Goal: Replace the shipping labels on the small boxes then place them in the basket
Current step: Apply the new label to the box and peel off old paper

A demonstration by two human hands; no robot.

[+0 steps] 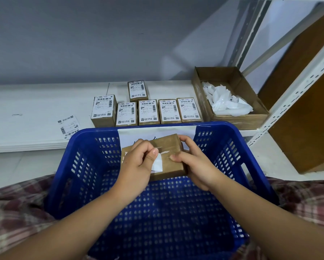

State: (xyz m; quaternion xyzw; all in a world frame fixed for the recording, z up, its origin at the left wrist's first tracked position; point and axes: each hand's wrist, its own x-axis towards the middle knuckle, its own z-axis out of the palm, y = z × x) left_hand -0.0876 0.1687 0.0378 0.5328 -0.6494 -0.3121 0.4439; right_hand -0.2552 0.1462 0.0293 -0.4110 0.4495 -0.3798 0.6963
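Box (166,145) held above blue basket (232,147), right hand (195,162) clamped round its right end. Left hand (138,158) pinches peeling white label (157,163) at box's left. Judgement: pull low and slow, brace box firmly, so paper lifts whole.

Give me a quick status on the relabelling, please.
Left hand pinching white label. Right hand gripping small box above basket. Nothing in the way.

White shelf (35,109): six labelled small boxes (149,112) clustered, loose shipping label (69,126) left, open cardboard carton (238,121) of crumpled white paper (225,102) right.
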